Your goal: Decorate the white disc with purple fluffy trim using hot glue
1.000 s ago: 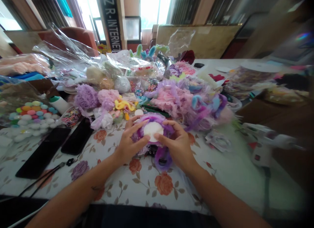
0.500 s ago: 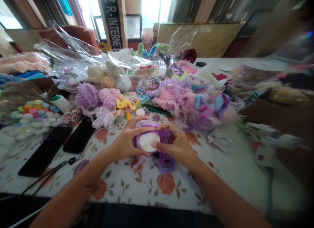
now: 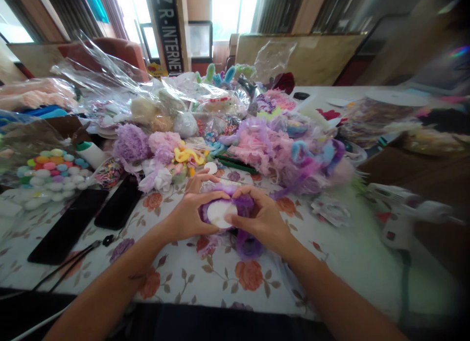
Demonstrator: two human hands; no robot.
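Observation:
Between my hands is a fluffy purple yarn piece [image 3: 244,202] with a round white disc [image 3: 217,212] on the side facing me. My left hand [image 3: 191,211] is closed around its left edge, thumb and fingers curved along the rim. From the right, my right hand [image 3: 261,215] grips the piece, its thumb pressing on the disc and its fingers over the top in the purple fluff. A loose purple strand [image 3: 246,245] hangs below my right hand onto the floral tablecloth [image 3: 205,287]. Another small white disc [image 3: 210,168] lies just beyond my left fingers.
A heap of pink and purple yarn [image 3: 257,152] lies beyond my hands. Two black phones [image 3: 119,202] and a bag of pompoms [image 3: 55,172] are at left. On the right stands a glue gun [image 3: 398,218] beside a cardboard box [image 3: 414,160]. Clear plastic bags [image 3: 161,99] crowd the back.
Both hands keep their grip on the purple piece. The piece and disc have shifted very slightly left, and my left fingers have lifted a little at the far side.

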